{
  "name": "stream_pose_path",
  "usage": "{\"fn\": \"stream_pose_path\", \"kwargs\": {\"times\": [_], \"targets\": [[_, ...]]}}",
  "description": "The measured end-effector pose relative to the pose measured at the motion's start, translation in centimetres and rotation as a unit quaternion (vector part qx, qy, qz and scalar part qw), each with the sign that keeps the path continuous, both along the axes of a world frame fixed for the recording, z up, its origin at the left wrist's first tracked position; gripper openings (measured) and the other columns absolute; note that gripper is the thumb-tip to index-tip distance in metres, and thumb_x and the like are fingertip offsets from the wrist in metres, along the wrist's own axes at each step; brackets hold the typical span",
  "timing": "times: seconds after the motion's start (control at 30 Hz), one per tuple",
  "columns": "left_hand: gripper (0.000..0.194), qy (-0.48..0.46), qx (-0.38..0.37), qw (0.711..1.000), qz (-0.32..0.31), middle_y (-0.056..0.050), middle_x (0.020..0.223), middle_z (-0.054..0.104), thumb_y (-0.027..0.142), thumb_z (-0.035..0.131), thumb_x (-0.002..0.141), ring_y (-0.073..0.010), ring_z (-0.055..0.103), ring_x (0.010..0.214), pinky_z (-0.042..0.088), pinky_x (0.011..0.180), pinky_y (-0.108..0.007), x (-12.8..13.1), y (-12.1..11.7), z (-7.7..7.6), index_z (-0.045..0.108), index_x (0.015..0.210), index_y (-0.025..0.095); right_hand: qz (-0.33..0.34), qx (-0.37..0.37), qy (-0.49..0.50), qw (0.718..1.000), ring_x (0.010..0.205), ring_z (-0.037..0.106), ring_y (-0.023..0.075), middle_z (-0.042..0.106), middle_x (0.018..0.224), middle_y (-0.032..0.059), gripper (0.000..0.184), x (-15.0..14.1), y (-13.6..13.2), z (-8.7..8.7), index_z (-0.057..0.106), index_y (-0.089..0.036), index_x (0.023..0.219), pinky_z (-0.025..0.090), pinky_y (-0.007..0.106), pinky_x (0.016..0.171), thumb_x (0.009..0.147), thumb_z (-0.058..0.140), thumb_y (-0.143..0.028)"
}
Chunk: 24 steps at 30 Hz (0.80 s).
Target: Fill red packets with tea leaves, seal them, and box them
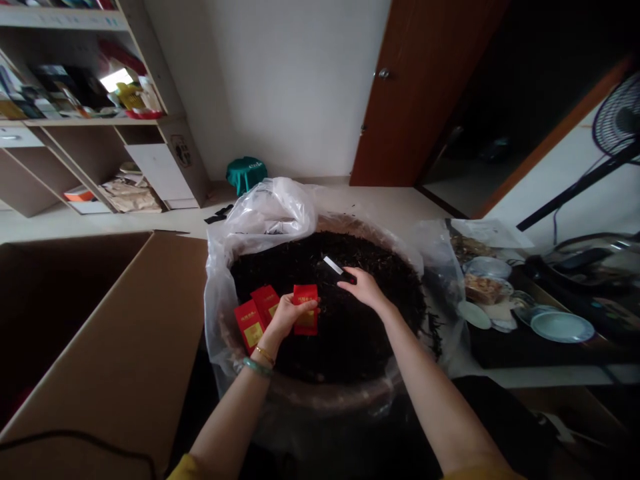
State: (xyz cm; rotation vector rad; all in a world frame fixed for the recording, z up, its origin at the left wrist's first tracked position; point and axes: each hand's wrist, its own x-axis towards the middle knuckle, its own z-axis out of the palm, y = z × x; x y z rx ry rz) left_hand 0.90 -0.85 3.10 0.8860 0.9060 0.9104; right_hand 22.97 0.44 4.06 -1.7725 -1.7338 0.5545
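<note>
A round basket (330,399) lined with clear plastic stands in front of me, filled with dark, dry, leaf-like material (345,347). Over its left half, my left hand (286,315) pinches a red packet (306,323) with gold printing. Two more red packets, one nearer (249,321) and one behind it (264,299), lie beside that hand at the basket's left side. Above the leaves on the right, my right hand (364,288) is closed on a small dark tool with a pale flat strip (333,265); its exact kind is not clear.
An open cardboard box (150,347) stands at the left. To the right, a low table (495,350) bears plates (563,327) and bowls, with a fan (620,113) behind. A teal-covered stool (247,175), shelves (175,153) and a brown door (400,100) are at the back.
</note>
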Motion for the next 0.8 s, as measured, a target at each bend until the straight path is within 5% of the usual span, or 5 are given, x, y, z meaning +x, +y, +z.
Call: {"fn": "stream_pose_path", "kwargs": {"times": [0.1,0.17,0.47,0.8], "targets": [[0.047,0.02,0.019,1.0,-0.003,-0.005,0.069,0.073,0.039,0.089,0.041,-0.0157,0.065,0.057,0.052,0.059,-0.026,-0.1,0.1,-0.3,0.072,0.074,0.01,0.136,-0.045,0.135,0.981,0.098,0.065,0.0237,0.069,0.111,0.0061,0.047,-0.3,-0.8,2.1,0.065,-0.021,0.114,0.049,0.039,0.09,0.069,0.075,-0.028],[0.045,0.033,0.038,0.999,-0.011,-0.005,0.068,0.073,0.039,0.088,0.043,-0.0153,0.065,0.057,0.051,0.058,-0.025,-0.1,0.2,-0.5,0.072,0.075,0.011,0.178,-0.067,0.128,0.973,0.096,0.066,0.0251,0.072,0.106,0.0055,0.047,-1.2,-1.3,3.2,0.069,-0.022,0.109,0.05,0.039,0.088,0.063,0.079,-0.027],[0.043,0.056,0.051,0.997,-0.019,-0.004,0.065,0.071,0.04,0.087,0.043,-0.0139,0.062,0.053,0.048,0.053,-0.023,0.0,0.0,-0.6,0.072,0.07,0.011,0.16,-0.008,0.023,0.987,0.084,0.067,0.021,0.073,0.09,0.0032,0.028,-4.4,-1.8,4.2,0.074,-0.023,0.093,0.05,0.033,0.081,0.066,0.075,-0.018],[0.045,0.049,0.072,0.996,-0.016,-0.005,0.07,0.073,0.039,0.087,0.043,-0.0167,0.065,0.061,0.05,0.062,-0.026,-0.2,0.1,-0.5,0.073,0.076,0.012,0.174,-0.012,0.004,0.985,0.086,0.064,0.0195,0.069,0.095,0.0041,0.041,-3.6,-1.8,4.6,0.071,-0.023,0.102,0.049,0.031,0.08,0.062,0.079,-0.018]]}}
